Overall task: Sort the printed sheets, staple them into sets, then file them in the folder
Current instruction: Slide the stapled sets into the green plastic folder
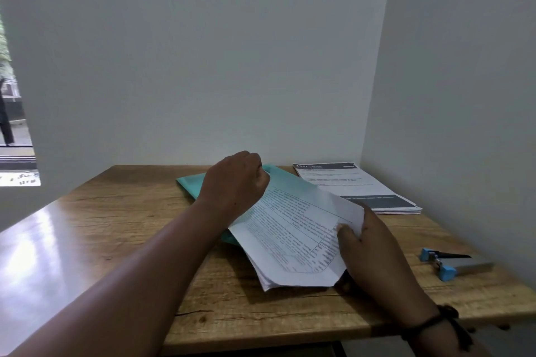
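Note:
A set of printed sheets point(295, 240) is held tilted above the middle of the wooden table. My left hand point(235, 180) grips its far top edge with curled fingers. My right hand point(368, 243) pinches its right edge, thumb on top of the print. Under the sheets lies a teal folder point(188, 184), mostly hidden by my left hand and the paper. A second stack of printed sheets point(353, 187) with dark header bands lies flat at the back right. A blue and metal stapler point(446, 265) rests on the table to the right, apart from both hands.
The wooden table point(116, 229) stands in a corner, with grey walls behind and close on the right. A window opening shows at the far left. The table's front edge runs just below my forearms.

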{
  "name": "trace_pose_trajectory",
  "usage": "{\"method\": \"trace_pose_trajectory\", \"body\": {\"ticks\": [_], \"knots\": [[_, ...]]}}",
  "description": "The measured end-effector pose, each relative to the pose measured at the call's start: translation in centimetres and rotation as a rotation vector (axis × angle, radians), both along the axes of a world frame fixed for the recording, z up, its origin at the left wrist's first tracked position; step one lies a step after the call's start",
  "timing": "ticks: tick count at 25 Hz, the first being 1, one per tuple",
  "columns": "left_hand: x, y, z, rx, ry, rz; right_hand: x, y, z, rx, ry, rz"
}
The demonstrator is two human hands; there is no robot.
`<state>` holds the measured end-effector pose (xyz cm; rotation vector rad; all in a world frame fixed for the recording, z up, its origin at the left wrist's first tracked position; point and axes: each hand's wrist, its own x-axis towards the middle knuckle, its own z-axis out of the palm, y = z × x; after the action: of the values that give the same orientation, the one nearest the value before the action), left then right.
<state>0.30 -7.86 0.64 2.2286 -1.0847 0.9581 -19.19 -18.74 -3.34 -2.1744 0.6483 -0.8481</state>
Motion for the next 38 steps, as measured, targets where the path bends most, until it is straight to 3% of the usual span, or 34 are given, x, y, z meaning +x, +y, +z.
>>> {"method": "trace_pose_trajectory", "body": {"ticks": [6, 11, 15, 20, 23, 25, 28, 38], "knots": [[-0.4, -0.4, -0.6, 0.350, 0.020, -0.115, 0.6, 0.3, 0.8, 0.553, -0.132, 0.068], [1.4, 0.3, -1.0, 0.570, 0.306, 0.027, -1.3, 0.3, 0.5, 0.639, -0.118, 0.234], [2.2, 0.3, -1.3, 0.626, 0.357, 0.003, -3.8, 0.5, 1.3, 0.219, 0.109, 0.190], [2.0, 0.3, -1.0, 0.667, 0.368, -0.013, -4.2, -1.7, 0.9, -0.453, 0.185, 0.162], [1.2, 0.2, -0.9, 0.666, 0.230, -0.065, -3.3, -3.6, -0.2, -0.902, 0.048, 0.063], [0.8, 0.1, -0.8, 0.640, 0.132, -0.118, -2.7, -3.7, -0.5, -1.079, -0.058, 0.123], [0.9, 0.0, -0.6, 0.625, 0.037, -0.119, -2.0, -3.4, -0.1, -1.205, -0.018, 0.254], [0.5, 0.1, -0.3, 0.554, -0.047, -0.140, 3.6, -1.7, 2.2, -1.322, 0.311, 0.231]]}}
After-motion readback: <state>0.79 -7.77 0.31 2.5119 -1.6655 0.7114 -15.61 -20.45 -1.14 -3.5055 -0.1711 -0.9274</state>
